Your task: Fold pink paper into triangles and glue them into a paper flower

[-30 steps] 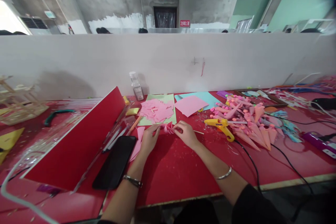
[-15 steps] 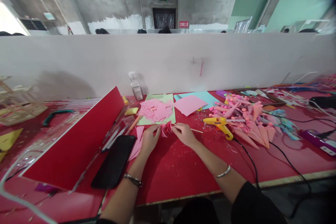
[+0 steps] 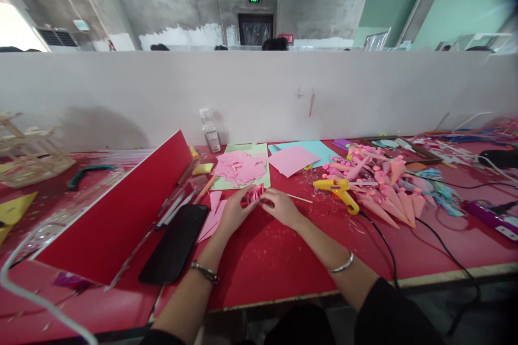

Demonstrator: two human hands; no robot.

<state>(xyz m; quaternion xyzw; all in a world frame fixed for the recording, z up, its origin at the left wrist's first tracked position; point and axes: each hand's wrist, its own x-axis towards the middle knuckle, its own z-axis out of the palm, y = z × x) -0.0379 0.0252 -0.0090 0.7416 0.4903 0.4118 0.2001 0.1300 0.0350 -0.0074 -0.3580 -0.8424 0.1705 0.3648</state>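
Note:
A small curled pink paper piece (image 3: 255, 193) is held between both hands above the red table. My left hand (image 3: 237, 209) has its fingers closed on its left side. My right hand (image 3: 281, 207) pinches its right side, fingers bent. Just beyond the hands, many cut pink paper pieces (image 3: 239, 166) lie on a pale green sheet (image 3: 264, 179). A thin wooden stick (image 3: 299, 198) rests on the table to the right of the hands. More pink paper pieces (image 3: 211, 221) lie left of my left hand.
A black phone (image 3: 175, 245) and a red board (image 3: 121, 215) are at the left. To the right are a yellow glue gun (image 3: 338, 191), a heap of pink cones (image 3: 388, 186) and cables. A bottle (image 3: 210, 132) stands by the white partition (image 3: 251, 97).
Both hands have drawn closer together around the curled pink paper, with the fingers more wrapped round it. The view has shifted slightly.

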